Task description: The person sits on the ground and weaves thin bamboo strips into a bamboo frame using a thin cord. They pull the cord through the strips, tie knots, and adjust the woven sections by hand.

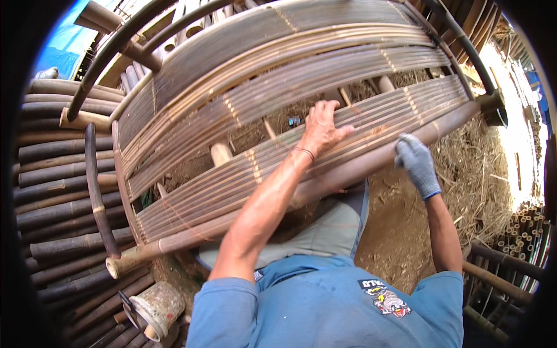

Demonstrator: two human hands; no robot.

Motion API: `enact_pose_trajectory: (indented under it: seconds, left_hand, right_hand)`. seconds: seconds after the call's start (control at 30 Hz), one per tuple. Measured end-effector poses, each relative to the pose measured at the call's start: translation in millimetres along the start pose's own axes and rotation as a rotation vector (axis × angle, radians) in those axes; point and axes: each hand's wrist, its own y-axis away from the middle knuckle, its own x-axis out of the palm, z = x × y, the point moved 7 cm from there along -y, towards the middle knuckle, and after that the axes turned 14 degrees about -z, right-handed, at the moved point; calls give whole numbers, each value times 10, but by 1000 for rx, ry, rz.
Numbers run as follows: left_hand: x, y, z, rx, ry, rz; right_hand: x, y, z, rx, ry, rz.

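**Two hands steadied a slatted bamboo frame**

Nearest the camera, the person's blue shirt (pixel 325 307) filled the lower edge, and both forearms rose from it toward the work. Just left of the shirt a pale bucket (pixel 155 307) lay tipped on the ground beside stacked dark bamboo poles (pixel 58 174).

The bamboo frame (pixel 278 104), a wide panel of bound slats, leaned across the person's lap and slanted up to the right, probably so that its lower rail sat within reach of both arms while its weight rested on the thick bamboo pole (pixel 360 168) along its near edge. That pole ran from a cut end at lower left (pixel 116 268) up toward the right.

The left hand (pixel 322 129), bare, lay on the slats with fingers spread and curled over the upper edge of the lowest slat band, the thumb out to the right; it seemed to be bracing the panel rather than pinching anything. The right hand (pixel 416 162), in a grey glove, pressed on the thick pole with its fingers curled down; whether it gripped the pole fully or only rested there could not be told.

Further off, curved dark rails (pixel 116 52) arched over the frame's top, dry straw (pixel 481 174) covered the ground at right, and a blue tarpaulin (pixel 64 46) showed at upper left
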Motion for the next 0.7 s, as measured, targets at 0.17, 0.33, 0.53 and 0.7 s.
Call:
enact_pose_trajectory:
  seconds: [0.17, 0.33, 0.53, 0.7]
  left_hand:
    - [-1162, 1140, -10, 113, 213, 9]
    - [-2105, 2880, 285, -138, 226, 272]
    - [-2422, 4944, 787, -1163, 405, 271]
    - [-2218, 5905, 567, -1498, 721, 176]
  right_hand:
    - [-701, 1251, -1217, 736, -68, -156]
    - [-1253, 3083, -1132, 331, 1222, -212]
    - [-29, 4945, 106, 1224, -41, 1039]
    - [509, 4298, 636, 995, 39, 706]
